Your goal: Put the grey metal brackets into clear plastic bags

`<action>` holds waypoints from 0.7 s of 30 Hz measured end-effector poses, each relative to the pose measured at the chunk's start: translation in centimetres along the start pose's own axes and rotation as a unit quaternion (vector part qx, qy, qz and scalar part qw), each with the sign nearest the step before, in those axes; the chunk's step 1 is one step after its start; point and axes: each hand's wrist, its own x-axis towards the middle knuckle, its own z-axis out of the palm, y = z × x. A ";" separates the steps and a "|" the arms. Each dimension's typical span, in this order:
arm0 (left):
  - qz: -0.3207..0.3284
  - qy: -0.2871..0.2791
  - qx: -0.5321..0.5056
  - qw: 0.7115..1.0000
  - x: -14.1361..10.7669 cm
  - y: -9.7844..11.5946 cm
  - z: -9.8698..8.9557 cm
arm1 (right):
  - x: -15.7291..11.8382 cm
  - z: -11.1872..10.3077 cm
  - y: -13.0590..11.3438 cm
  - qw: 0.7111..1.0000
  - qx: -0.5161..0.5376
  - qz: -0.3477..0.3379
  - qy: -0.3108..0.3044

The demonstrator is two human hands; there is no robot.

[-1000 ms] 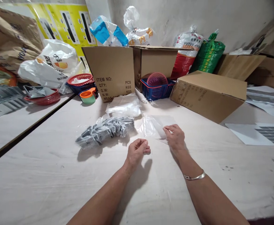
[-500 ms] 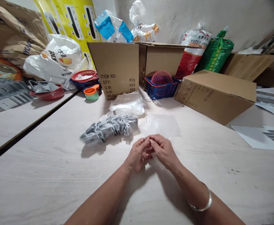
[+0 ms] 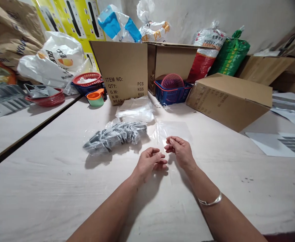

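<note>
My left hand [image 3: 150, 163] is just above the table, its fingers loosely bent and apart, with nothing visible in it. My right hand [image 3: 179, 150] is close beside it, thumb and fingertips drawn together; what they hold, if anything, I cannot make out. Just beyond the right fingers a clear plastic bag [image 3: 176, 128] lies flat. A faint transparent sheet seems to lie below the hands, its outline hard to see. To the left is a bundle of dark parts [image 3: 117, 135] wrapped in clear plastic. Behind it rests a stack of clear bags [image 3: 136, 111].
Cardboard boxes [image 3: 123, 72] stand at the back, with another box [image 3: 230, 97] at the right. A blue basket [image 3: 172, 94], a red basket [image 3: 48, 100] and an orange-and-green tape roll [image 3: 95, 99] sit around them. Printed sheets [image 3: 270, 143] lie far right. A dark gap [image 3: 36, 129] splits the tabletop.
My hands, which were together with clear plastic between them, have come apart. The right hand has moved slightly forward and the left fingers have loosened. The view has shifted a little.
</note>
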 end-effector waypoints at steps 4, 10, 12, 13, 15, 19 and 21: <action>0.155 0.052 0.341 0.926 -0.8 -0.4 0.9 | 0.7 -0.6 0.0 0.998 0.021 -0.023 0.046; 0.243 0.074 0.679 0.689 -1.1 -1.4 2.1 | 0.9 -1.3 -0.3 0.995 -0.021 -0.068 0.069; 0.226 0.059 0.712 0.662 -1.1 -1.4 2.0 | 1.0 -1.5 -0.3 0.994 -0.033 -0.076 0.066; 0.220 0.052 0.720 0.657 -1.0 -1.3 1.7 | 0.9 -1.5 -0.4 0.994 -0.044 -0.083 0.061; 0.210 0.045 0.714 0.666 -0.8 -0.8 1.1 | 0.8 -1.7 -0.6 0.991 -0.081 -0.101 0.039; 0.179 0.073 0.636 0.747 0.1 0.7 -0.8 | 0.0 -1.8 -1.4 0.958 -0.213 -0.184 -0.046; 0.165 0.096 0.578 0.794 0.5 1.2 -1.7 | -0.4 -1.8 -1.7 0.918 -0.299 -0.236 -0.108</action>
